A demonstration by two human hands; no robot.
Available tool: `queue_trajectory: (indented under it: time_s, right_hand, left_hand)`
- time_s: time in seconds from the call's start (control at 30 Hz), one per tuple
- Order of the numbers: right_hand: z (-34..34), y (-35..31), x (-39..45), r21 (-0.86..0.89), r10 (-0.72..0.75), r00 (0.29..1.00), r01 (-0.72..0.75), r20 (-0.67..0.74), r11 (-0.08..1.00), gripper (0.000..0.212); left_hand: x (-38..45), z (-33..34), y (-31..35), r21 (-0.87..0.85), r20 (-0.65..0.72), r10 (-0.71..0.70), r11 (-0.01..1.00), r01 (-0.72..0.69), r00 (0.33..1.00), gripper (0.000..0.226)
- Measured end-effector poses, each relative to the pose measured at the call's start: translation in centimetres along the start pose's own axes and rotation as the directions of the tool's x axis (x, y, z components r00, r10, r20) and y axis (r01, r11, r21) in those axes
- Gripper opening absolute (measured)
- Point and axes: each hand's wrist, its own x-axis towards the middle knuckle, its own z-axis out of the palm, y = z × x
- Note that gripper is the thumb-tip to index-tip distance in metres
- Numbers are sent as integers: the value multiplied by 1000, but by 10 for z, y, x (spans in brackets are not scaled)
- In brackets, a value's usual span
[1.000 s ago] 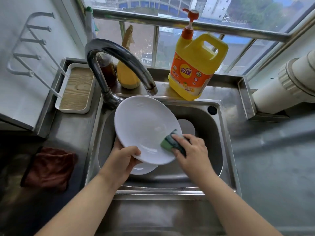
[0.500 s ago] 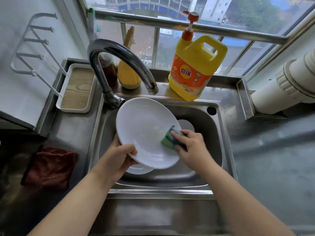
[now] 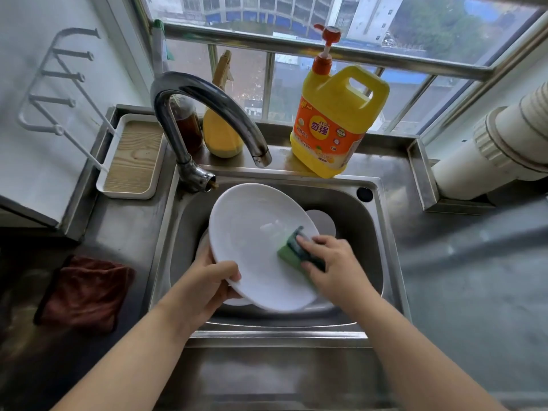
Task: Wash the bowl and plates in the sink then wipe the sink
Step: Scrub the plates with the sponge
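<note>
A large white plate [image 3: 252,232] is tilted up over the steel sink [image 3: 370,232]. My left hand [image 3: 204,286] grips its lower left rim, thumb on the face. My right hand [image 3: 335,265] holds a green sponge [image 3: 292,252] pressed against the plate's lower right face. Behind and under the plate, more white dishes lie in the basin: one [image 3: 323,222] peeks out at the right, another edge [image 3: 237,301] shows below my left hand. Whether one of them is the bowl I cannot tell.
A curved faucet [image 3: 207,105] arches over the sink's back left. A yellow detergent jug [image 3: 335,120] with a pump stands on the back ledge, beside a yellow spray bottle [image 3: 221,129] and a brown bottle [image 3: 186,123]. A white tray [image 3: 133,161] sits left; a dark red cloth [image 3: 86,292] lies on the left counter.
My right hand has slid the sponge across the lower right of the plate, first up a little, then back down. My left hand keeps its grip on the rim.
</note>
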Motion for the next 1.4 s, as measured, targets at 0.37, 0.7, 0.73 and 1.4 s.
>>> queue_trajectory:
  time_s: [0.37,0.7,0.73,1.4]
  right_hand:
    - [17,-38,-14,217,-165,984,148,64,965,51]
    - [11,-43,40,87,41,992,-31,-123,996,51]
    - [16,-54,37,125,-10,995,22,-95,992,51]
    - [-2,-1,35,-272,86,994,-99,-61,957,47]
  left_hand:
    - [1,-1,8,12,-38,81,997,-81,996,73]
    - [0,19,1,45,31,41,998,-43,999,67]
    - [0,19,2,57,33,56,997,-58,998,67]
    - [-3,-3,4,-39,-65,58,997,-60,996,75]
